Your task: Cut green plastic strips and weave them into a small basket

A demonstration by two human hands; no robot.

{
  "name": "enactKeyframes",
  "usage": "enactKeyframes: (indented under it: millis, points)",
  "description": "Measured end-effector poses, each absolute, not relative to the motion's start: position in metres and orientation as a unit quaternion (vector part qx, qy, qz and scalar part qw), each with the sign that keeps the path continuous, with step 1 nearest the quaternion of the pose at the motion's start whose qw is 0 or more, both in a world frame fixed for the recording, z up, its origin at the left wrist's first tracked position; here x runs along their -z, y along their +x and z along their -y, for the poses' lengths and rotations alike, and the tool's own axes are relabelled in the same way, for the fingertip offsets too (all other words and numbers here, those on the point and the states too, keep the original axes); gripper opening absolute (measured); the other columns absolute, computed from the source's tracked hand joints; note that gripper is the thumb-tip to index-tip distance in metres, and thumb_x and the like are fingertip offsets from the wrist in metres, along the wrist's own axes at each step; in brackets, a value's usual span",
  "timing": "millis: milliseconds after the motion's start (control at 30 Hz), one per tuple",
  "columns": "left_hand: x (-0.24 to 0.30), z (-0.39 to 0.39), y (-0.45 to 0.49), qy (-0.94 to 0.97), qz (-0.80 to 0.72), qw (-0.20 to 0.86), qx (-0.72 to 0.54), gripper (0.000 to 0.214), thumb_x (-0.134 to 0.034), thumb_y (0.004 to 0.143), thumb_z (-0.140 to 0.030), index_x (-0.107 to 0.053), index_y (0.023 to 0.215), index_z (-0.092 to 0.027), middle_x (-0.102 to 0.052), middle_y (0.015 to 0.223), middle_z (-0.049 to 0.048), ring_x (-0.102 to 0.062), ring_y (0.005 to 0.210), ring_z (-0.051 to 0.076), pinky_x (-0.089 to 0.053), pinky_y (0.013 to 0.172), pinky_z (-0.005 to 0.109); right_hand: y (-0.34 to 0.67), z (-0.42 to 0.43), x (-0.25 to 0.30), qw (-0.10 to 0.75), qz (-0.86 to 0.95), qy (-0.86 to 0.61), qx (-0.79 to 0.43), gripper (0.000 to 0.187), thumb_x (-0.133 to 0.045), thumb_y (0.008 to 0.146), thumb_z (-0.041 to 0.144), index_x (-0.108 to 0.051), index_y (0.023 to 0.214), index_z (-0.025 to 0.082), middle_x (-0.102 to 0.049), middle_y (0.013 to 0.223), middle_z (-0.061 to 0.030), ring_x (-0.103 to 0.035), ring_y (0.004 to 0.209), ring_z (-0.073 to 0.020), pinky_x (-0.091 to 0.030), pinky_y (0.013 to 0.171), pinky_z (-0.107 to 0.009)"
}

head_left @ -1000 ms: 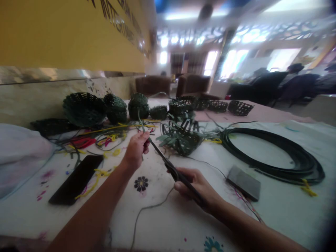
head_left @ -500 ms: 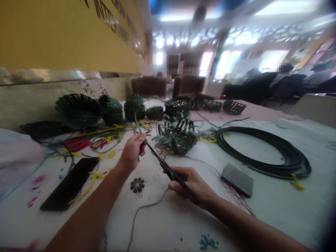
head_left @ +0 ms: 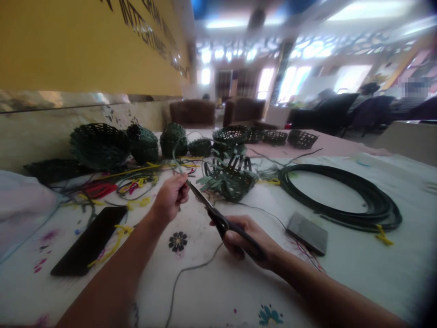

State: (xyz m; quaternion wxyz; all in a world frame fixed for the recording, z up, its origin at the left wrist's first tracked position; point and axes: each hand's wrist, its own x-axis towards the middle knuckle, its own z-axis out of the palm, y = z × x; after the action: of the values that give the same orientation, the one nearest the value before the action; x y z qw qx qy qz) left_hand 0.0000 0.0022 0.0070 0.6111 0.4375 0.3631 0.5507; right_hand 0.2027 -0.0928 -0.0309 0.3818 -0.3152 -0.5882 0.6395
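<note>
- Your left hand has its fingertips pressed together, pinching the green strip, which arcs up from the pinch.
- The strip looks light, thin and springy; hold it close to the blade tips.
- Your right hand is curled tight around the handles of the scissors, whose blades point at your left fingertips.
- Just beyond the fingertips lies a half-woven basket.

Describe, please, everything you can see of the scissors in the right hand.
The scissors are dark, with long slim blades and black handles. The right hand grips the handles above the white table. The blades slant up and left, their tip at the thin green strip pinched by the left hand. Whether they are parted is too blurred to tell.
</note>
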Motion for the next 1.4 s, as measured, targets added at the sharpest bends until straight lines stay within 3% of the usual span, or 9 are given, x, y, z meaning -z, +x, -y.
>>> enactKeyframes:
  millis: [433,733,1000,1233,1400]
  points:
    - [-0.014,0.004,0.002,0.462,-0.356,0.567,-0.581,0.039,-0.081,0.062,-0.039,-0.05,0.067,-0.015,-0.043,0.051,-0.0075,-0.033,0.041,0.003,-0.024,0.034,0.013,0.198,0.098,0.03,0.38,0.603,-0.371,-0.596,0.059,-0.075,0.07,0.061,-0.064,0.093,0.008,-0.04,0.05,0.0075,-0.033,0.041,-0.0049,-0.023,0.037,-0.018]
    - [-0.009,0.003,0.001,0.476,-0.376,0.519,-0.603,0.037,-0.078,0.065,-0.041,-0.051,0.069,-0.016,-0.042,0.051,-0.0078,-0.032,0.041,0.004,-0.025,0.033,0.014,0.197,0.099,0.031,0.389,0.592,-0.389,-0.589,0.054,-0.079,0.067,0.056,-0.063,0.091,0.01,-0.042,0.053,0.0067,-0.035,0.041,-0.0048,-0.026,0.036,-0.018]
    - [-0.01,0.002,-0.001,0.486,-0.374,0.551,-0.567,0.038,-0.079,0.063,-0.04,-0.049,0.066,-0.017,-0.043,0.05,-0.0074,-0.032,0.04,0.003,-0.024,0.032,0.014,0.199,0.096,0.04,0.392,0.562,-0.324,-0.652,0.065,-0.075,0.069,0.061,-0.062,0.104,0.008,-0.046,0.051,0.0063,-0.035,0.039,-0.0048,-0.027,0.036,-0.017]
    - [-0.006,0.003,0.004,0.45,-0.363,0.563,-0.59,0.03,-0.073,0.072,-0.031,-0.049,0.065,-0.016,-0.043,0.05,-0.0069,-0.032,0.039,0.004,-0.025,0.032,0.014,0.198,0.095,0.037,0.397,0.552,-0.347,-0.646,0.062,-0.082,0.065,0.054,-0.062,0.103,0.008,-0.046,0.055,0.0066,-0.037,0.041,-0.004,-0.027,0.037,-0.016]
    - [-0.009,0.003,0.006,0.371,-0.338,0.65,-0.57,0.028,-0.06,0.085,-0.022,-0.047,0.06,-0.015,-0.04,0.047,-0.0063,-0.027,0.036,0.004,-0.022,0.031,0.015,0.2,0.094,0.033,0.383,0.564,-0.331,-0.652,0.048,-0.081,0.068,0.051,-0.058,0.087,0.012,-0.045,0.056,0.007,-0.037,0.043,-0.0035,-0.027,0.038,-0.016]
